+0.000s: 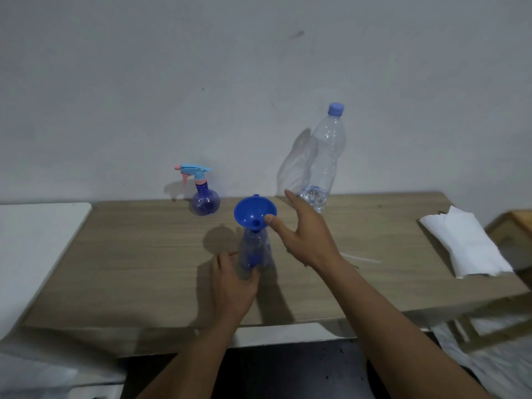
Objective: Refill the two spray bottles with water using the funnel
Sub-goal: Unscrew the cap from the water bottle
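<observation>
Wooden table [144,254] held everything. Capped water bottle [322,159] stood at the back, little water inside. Right hand [305,234] was spread open, thumb touching the funnel rim. Left hand [233,280] gripped the base of the uncapped spray bottle [254,251], funnel [254,211] seated in its neck. Second spray bottle [203,194], trigger on, stood back-left.

Left hand [233,280] curls round the spray bottle [255,247] low down — right hand [305,234] reaches forward, fingers spread.
</observation>
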`<state>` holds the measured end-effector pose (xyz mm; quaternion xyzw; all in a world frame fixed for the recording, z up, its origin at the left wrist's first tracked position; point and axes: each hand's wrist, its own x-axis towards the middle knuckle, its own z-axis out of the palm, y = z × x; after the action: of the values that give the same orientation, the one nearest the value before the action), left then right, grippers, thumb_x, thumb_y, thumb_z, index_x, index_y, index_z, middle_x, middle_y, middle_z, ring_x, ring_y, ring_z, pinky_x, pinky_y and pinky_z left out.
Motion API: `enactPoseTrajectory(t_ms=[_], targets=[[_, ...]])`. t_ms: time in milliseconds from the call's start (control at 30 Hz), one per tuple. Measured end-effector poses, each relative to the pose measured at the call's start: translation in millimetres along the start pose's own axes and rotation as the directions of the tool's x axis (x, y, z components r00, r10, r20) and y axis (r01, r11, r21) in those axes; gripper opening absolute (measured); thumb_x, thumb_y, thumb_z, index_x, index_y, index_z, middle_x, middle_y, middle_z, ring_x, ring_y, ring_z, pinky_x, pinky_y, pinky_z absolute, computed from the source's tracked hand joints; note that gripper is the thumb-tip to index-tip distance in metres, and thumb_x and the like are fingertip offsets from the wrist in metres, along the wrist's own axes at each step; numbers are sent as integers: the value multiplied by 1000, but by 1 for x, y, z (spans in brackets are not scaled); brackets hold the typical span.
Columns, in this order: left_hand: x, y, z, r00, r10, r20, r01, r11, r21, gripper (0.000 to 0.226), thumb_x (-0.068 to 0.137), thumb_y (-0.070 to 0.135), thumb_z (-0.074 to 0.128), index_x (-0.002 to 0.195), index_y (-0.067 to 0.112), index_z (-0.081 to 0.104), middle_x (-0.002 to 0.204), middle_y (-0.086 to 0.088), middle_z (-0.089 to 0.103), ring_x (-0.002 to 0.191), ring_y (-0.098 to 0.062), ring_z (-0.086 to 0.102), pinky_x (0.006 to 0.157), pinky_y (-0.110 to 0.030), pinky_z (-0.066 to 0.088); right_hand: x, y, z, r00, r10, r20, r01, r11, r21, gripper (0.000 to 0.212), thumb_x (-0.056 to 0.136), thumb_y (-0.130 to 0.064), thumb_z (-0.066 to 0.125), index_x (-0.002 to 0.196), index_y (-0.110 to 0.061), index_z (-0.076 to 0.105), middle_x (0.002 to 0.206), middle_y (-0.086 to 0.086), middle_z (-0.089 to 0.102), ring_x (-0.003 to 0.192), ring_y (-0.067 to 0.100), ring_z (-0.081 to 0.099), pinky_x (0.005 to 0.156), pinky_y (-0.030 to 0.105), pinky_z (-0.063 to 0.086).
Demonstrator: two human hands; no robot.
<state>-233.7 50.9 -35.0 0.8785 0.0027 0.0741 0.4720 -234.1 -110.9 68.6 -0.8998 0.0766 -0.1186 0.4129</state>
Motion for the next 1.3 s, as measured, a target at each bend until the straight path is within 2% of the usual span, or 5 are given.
enactPoseTrajectory(t_ms=[133, 267, 700, 967, 1300], targets=[[-27, 5, 20, 980, 177, 96, -179, 984, 11, 34, 75, 23, 83, 98, 14, 60, 94, 7, 57, 85, -18, 61, 72, -27, 46, 7, 1, -27, 997, -12, -73, 8, 999, -49, 74, 93, -48, 65, 154, -20, 35, 155, -3, 41, 138, 15, 43, 102, 28, 42], [-20, 46, 58, 956, 166, 241, -166, 986, -16, 32, 83, 31, 74, 110, 19, 61, 103, 10, 63, 97, -9, 59, 76, -19, 40, 40, 13, -61, 986, -64, -151, 41, 988, -150, 72, 92, -42, 67, 152, -16, 36, 153, 2, 44, 139, 17, 42, 105, 24, 33], [121, 145, 189, 970, -34, 242, 66, 990, -126, 99, 72, 38, 85, 147, 32, 22, 149, 2, 40, 129, -25, 49, 98, -42, 51, 174, 68, -129, 977, -135, -165, 123, 989, -81, 82, 85, -36, 74, 151, -23, 27, 145, 4, 46, 129, 20, 48, 89, 28, 41], [168, 161, 205, 966, -65, 250, 126, 963, -237, 90, 68, 42, 87, 142, 32, 35, 138, 6, 52, 123, -18, 51, 108, -43, 45, 195, 78, -131, 974, -184, -129, 177, 982, -63, 64, 88, -32, 73, 143, -18, 42, 132, 3, 53, 111, 13, 51, 84, 20, 35], [133, 169, 192, 950, -35, 309, 119, 960, -255, 93, 55, 41, 93, 133, 32, 43, 121, 8, 58, 109, -19, 59, 96, -43, 54, 167, 90, -153, 982, -152, -112, 147, 988, -51, 70, 79, -37, 82, 137, -19, 47, 126, 0, 57, 109, 15, 55, 87, 23, 41]])
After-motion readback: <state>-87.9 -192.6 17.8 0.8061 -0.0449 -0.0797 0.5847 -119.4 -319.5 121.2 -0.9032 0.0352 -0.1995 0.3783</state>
